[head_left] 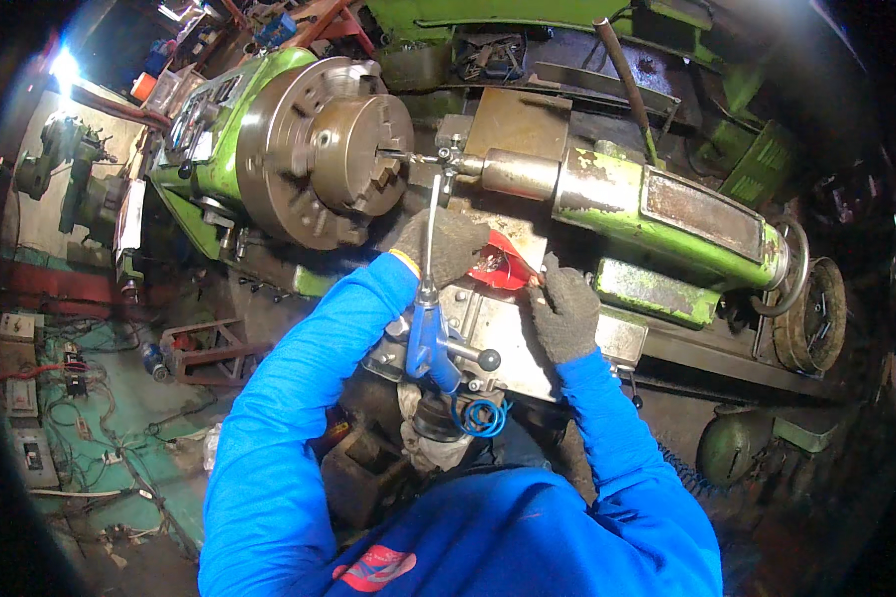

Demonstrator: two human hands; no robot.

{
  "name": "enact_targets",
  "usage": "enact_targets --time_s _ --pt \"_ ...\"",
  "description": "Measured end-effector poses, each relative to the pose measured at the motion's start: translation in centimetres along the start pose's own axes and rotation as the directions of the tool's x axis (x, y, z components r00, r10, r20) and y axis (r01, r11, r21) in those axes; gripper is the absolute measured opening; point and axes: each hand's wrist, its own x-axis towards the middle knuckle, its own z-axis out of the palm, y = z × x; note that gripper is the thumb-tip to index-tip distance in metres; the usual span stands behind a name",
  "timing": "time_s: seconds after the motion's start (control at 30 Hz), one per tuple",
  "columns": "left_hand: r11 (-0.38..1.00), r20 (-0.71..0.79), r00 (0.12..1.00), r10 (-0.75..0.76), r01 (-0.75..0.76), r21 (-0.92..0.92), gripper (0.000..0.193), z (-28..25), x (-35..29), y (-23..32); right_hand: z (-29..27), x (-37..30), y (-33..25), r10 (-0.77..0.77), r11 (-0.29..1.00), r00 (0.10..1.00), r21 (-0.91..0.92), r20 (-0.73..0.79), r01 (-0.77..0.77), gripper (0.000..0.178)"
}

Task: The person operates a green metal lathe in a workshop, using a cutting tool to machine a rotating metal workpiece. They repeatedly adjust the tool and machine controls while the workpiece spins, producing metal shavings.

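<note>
Below-right of the chuck [380, 149], my left hand [442, 246] gripped a red container [511, 269], my right hand [565, 313] apparently a stick [537, 282]; I judged dipping underway, steadiness needed next.

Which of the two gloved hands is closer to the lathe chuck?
The left gloved hand, at the left side of the red container; the right gloved hand is at its other side, farther from the chuck, toward the tailstock.

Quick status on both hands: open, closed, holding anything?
Left hand: closed, apparently holding the edge of a red container.
Right hand: closed, apparently pinching a thin brown stick at that container's right side.
</note>
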Motion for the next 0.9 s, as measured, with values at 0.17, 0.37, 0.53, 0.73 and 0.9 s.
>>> enact_targets --time_s 0.17,0.37,0.53,0.73,0.9 --pt "0.999 -0.029 0.999 0.036 -0.036 0.024 0.017 0.1 0.5 0.5 -0.5 -1.0 0.2 -0.021 1.0 1.0 0.016 0.021 0.021 0.043" --pt "0.996 -0.087 0.993 0.083 -0.086 -0.022 0.016 -0.1 0.9 0.1 0.5 0.2 -0.1 0.041 0.998 0.999 0.052 0.0 -0.041 0.043" --pt "0.997 -0.017 0.998 0.057 -0.057 -0.043 0.017 -0.2 0.7 -0.2 1.7 1.5 -0.3 0.106 0.993 0.983 -0.067 0.153 -0.096 0.038" --pt "0.999 0.013 1.0 -0.003 0.004 -0.045 0.017 -0.6 0.4 -0.1 2.2 2.6 -0.8 0.068 0.998 0.966 -0.031 0.25 -0.062 0.038" --pt "0.996 -0.077 0.997 -0.031 0.025 -0.084 0.018 1.9 -0.2 -1.9 1.8 2.8 -1.5 0.092 0.996 0.983 -0.016 0.158 -0.091 0.039"
